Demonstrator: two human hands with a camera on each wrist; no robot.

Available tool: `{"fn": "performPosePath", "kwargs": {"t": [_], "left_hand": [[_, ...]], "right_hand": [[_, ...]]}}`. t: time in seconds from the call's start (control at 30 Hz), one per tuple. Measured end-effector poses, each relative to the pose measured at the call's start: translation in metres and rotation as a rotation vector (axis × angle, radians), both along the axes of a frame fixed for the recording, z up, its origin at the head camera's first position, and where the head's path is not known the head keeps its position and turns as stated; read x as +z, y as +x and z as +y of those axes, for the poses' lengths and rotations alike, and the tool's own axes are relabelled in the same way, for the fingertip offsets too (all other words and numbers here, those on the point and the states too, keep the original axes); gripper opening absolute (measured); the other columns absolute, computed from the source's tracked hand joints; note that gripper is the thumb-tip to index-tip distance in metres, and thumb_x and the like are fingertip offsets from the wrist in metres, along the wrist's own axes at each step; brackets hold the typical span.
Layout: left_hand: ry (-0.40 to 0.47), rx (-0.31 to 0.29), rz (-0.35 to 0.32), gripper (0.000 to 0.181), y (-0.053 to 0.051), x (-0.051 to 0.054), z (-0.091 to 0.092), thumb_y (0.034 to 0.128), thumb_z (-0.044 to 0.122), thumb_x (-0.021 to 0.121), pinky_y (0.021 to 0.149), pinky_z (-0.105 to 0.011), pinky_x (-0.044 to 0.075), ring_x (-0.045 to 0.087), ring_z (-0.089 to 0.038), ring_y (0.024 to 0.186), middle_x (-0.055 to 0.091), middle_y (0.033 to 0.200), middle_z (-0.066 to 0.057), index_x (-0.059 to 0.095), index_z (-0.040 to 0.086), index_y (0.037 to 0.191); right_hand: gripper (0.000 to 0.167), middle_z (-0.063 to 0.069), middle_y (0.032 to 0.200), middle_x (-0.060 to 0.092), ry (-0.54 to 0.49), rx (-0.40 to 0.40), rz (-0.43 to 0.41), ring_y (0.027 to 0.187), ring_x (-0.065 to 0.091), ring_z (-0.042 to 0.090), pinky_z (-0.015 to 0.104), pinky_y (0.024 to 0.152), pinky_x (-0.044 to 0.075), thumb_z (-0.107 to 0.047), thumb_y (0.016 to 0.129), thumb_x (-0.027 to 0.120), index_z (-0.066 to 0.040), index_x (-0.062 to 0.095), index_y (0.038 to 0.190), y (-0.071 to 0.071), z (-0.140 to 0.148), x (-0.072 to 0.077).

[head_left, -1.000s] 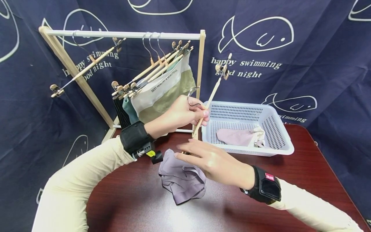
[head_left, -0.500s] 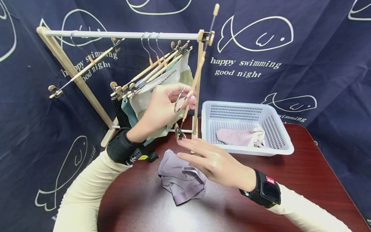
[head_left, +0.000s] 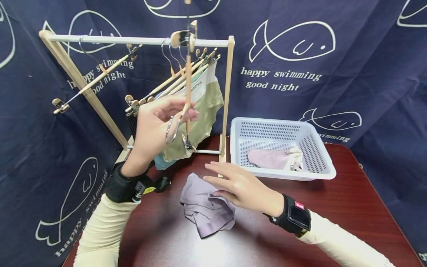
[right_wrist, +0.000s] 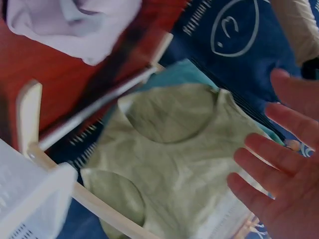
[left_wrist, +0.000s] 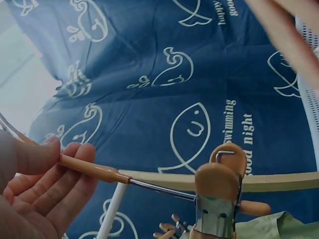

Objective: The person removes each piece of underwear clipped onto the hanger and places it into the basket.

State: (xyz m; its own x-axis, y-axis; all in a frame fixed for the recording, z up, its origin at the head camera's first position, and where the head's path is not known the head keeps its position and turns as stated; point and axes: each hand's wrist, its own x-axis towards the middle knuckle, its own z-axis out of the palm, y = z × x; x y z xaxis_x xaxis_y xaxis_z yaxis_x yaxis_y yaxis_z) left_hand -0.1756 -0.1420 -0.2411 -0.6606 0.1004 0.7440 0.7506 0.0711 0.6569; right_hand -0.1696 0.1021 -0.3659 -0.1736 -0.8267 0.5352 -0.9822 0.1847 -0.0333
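Note:
My left hand (head_left: 151, 128) pinches a wooden clip hanger (head_left: 188, 79) by its bar, which stands nearly upright in the head view. In the left wrist view, thumb and fingers close on the bar, and a wood-and-metal clip (left_wrist: 217, 186) sits toward one end. No garment hangs from the clips that show. Over the table, my right hand (head_left: 245, 187) has its fingers spread and holds nothing. Below its fingertips lies a crumpled lavender garment (head_left: 205, 211); whether they touch is hard to tell. The right wrist view also shows these spread fingers (right_wrist: 271, 154).
A wooden rack (head_left: 229, 85) stands behind the left hand. On its white rail (head_left: 110, 39) hang a bare hanger (head_left: 105, 74) and several hangers with garments, including green-and-white underpants (head_left: 208, 105). At right, a white basket (head_left: 325, 159) holds a pink garment (head_left: 267, 157).
My left hand has moved left with the hanger, turning it from a slant to nearly upright, in front of the rack. The right hand hardly moved, and its fingers no longer adjoin the hanger's lower end.

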Motion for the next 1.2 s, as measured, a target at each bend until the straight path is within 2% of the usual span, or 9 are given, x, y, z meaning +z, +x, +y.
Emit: {"fn": "performPosePath", "kwargs": {"t": [0.2,0.37,0.5,0.6,0.83,0.97,1.2], "left_hand": [[0.027,0.040,0.001,0.012,0.008,-0.007,-0.011,0.0882,-0.005,0.070,0.065,-0.028,0.058,0.073,-0.020,0.074,0.074,0.083,-0.014,0.070,-0.011,0.099],[0.026,0.056,-0.006,0.012,0.013,-0.012,-0.015,0.0886,-0.004,0.070,0.062,-0.026,0.057,0.074,-0.019,0.073,0.075,0.083,-0.013,0.072,-0.008,0.100],[0.046,0.027,-0.024,0.012,0.017,-0.016,-0.016,0.0893,-0.005,0.068,0.065,-0.027,0.058,0.074,-0.019,0.074,0.075,0.084,-0.013,0.071,-0.009,0.101],[0.072,0.000,-0.044,0.013,0.020,-0.018,-0.016,0.0889,-0.008,0.067,0.069,-0.028,0.058,0.074,-0.020,0.077,0.075,0.085,-0.014,0.071,-0.010,0.102],[0.064,0.006,-0.055,0.014,0.024,-0.021,-0.015,0.0890,-0.009,0.067,0.073,-0.030,0.059,0.075,-0.022,0.080,0.075,0.086,-0.012,0.070,-0.010,0.102],[0.073,-0.007,-0.072,0.014,0.026,-0.024,-0.014,0.0886,-0.011,0.066,0.076,-0.031,0.059,0.074,-0.022,0.080,0.075,0.087,-0.012,0.070,-0.011,0.102],[0.103,-0.044,-0.084,0.018,0.027,-0.027,-0.013,0.0868,-0.017,0.064,0.078,-0.034,0.059,0.074,-0.022,0.080,0.075,0.090,-0.013,0.067,-0.015,0.104]], "right_hand": [[0.059,0.018,0.142,0.053,0.228,-0.030,-0.080,0.131,0.051,0.032,0.044,0.108,0.041,-0.039,0.083,0.079,-0.012,0.062,0.133,-0.004,-0.002,-0.033],[0.080,0.018,0.145,0.051,0.431,-0.077,-0.203,0.136,0.046,0.033,0.044,0.113,0.036,-0.051,0.071,0.082,-0.014,0.058,0.138,-0.004,-0.005,-0.061],[0.088,0.016,0.146,0.050,0.539,-0.120,-0.279,0.135,0.046,0.036,0.048,0.110,0.038,-0.053,0.064,0.085,-0.018,0.058,0.139,-0.002,-0.006,-0.077],[0.090,0.014,0.146,0.050,0.593,-0.137,-0.299,0.133,0.047,0.036,0.050,0.108,0.040,-0.052,0.061,0.086,-0.020,0.057,0.140,0.000,-0.006,-0.086],[0.089,0.013,0.146,0.050,0.650,-0.136,-0.301,0.133,0.048,0.030,0.048,0.108,0.040,-0.048,0.065,0.088,-0.018,0.055,0.142,0.003,-0.010,-0.097],[0.082,0.012,0.145,0.052,0.647,-0.134,-0.264,0.133,0.050,0.027,0.045,0.108,0.041,-0.044,0.069,0.088,-0.018,0.057,0.141,0.004,-0.012,-0.101],[0.067,0.010,0.137,0.058,0.606,-0.136,-0.157,0.120,0.059,0.025,0.036,0.091,0.054,-0.039,0.073,0.087,-0.022,0.064,0.134,0.005,-0.015,-0.107]]}}
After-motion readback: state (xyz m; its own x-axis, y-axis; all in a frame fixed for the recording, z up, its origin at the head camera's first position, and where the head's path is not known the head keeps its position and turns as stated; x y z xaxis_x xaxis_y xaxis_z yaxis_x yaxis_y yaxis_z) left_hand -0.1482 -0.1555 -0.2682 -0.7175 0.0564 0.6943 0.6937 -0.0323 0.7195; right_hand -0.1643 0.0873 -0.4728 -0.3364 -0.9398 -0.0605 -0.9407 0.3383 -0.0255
